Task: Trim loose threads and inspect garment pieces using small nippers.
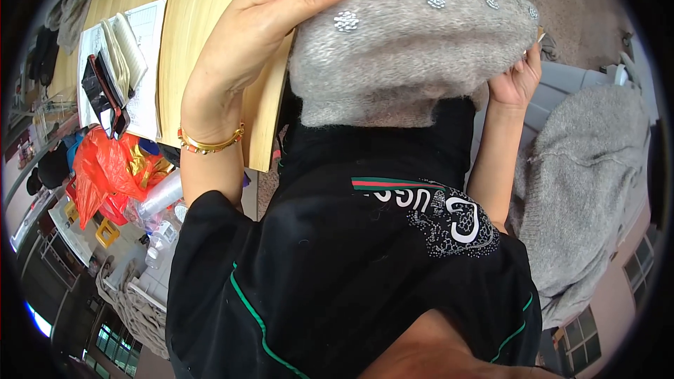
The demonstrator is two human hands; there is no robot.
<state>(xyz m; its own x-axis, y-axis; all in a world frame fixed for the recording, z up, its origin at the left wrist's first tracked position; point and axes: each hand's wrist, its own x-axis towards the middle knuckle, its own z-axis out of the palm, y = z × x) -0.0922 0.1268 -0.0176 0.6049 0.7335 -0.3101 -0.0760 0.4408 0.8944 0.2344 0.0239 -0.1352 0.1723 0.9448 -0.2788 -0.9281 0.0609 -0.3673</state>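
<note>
I hold a fuzzy grey knitted garment [407, 56] bunched up close in front of my chest. A row of sparkling round buttons [345, 21] runs along its upper edge. My left hand [260, 35], with a gold and orange bracelet on the wrist, grips the garment's left end, fingers laid over the top. My right hand [516, 81] pinches the right end from below. Under the garment is my own black top [351, 260] with green piping and a beaded print.
A wooden table [189, 42] at the upper left carries papers [140, 63] and a dark wallet-like object [105, 91]. Below it lie a red plastic bag [102, 168] and clear bottles [161, 203]. Another grey knit [583, 182] lies at the right.
</note>
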